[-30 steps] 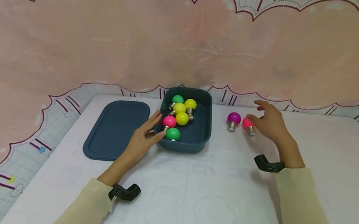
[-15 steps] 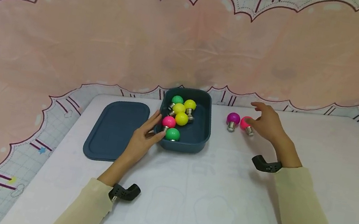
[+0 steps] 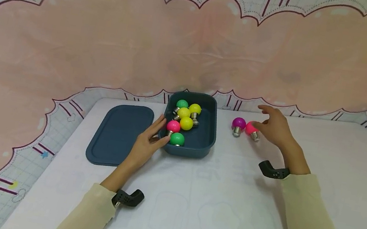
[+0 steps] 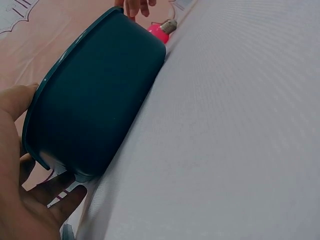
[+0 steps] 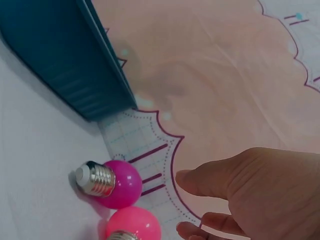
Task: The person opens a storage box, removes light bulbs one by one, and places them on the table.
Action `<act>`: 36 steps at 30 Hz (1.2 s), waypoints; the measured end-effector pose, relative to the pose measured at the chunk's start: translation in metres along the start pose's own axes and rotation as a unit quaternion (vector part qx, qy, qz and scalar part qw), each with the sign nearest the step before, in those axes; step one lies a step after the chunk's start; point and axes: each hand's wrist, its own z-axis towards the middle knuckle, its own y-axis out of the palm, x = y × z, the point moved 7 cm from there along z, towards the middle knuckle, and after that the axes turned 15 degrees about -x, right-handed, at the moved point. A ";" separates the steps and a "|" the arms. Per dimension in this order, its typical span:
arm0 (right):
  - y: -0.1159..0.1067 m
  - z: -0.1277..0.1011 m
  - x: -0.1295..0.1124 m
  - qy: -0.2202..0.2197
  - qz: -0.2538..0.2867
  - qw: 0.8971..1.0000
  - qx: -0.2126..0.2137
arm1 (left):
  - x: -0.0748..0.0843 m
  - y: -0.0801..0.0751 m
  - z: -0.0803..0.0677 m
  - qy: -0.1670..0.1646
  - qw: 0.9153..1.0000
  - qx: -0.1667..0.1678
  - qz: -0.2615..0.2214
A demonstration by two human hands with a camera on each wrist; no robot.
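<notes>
in the head view, a dark blue-green rounded-rectangular plastic-looking box (image 3: 203, 136) is standing on a white cloth-like tabletop (image 3: 225, 210), holding six small round-headed bulbs (image 3: 186, 123) with ridged metal bases: two green, three yellow and one pink. a flat dark blue-green rounded-rectangular lid (image 3: 118, 132) is lying just left of the box. the left hand (image 3: 144, 140) is resting against the box's left side and near corner, its fingers nearly straight and its thumb spread away from them. right of the box, a purple round-headed bulb (image 3: 238, 123) with a silvery screw base is lying on its side, and a bright pink round-headed loose bulb (image 3: 251, 128) is lying just beside it, farther from the box. the right hand (image 3: 277, 128) is reaching in from the loose bulb's far side from the box, thumb and fingers wide apart. in the left wrist view, the left thumb is touching the box's rim and the other fingers are spreading along its end, while the loose bulb is showing beyond the box. in the right wrist view, the right hand's thumb and fingers are parting with nothing between them; i cannot tell whether a hidden fingertip is touching the loose bulb. the purple bulb is lying between the loose bulb and the box.
</notes>
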 end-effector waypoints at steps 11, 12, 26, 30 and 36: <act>0.017 0.012 -0.053 -0.063 0.031 0.997 -0.012 | 0.000 -0.001 -0.001 -0.005 1.000 0.002 -0.002; 0.020 0.014 -0.061 -0.072 0.028 0.997 -0.014 | 0.000 -0.001 -0.001 -0.005 1.000 0.002 -0.001; 0.085 0.052 -0.130 -0.174 -0.034 0.978 -0.114 | 0.000 -0.001 0.000 0.003 1.000 0.002 -0.001; 0.098 0.061 -0.138 -0.171 -0.044 0.975 -0.134 | 0.001 -0.001 0.000 0.004 1.000 0.002 -0.001; 0.108 0.067 -0.146 -0.156 -0.059 0.973 -0.158 | 0.002 -0.001 -0.001 0.005 1.000 0.003 0.000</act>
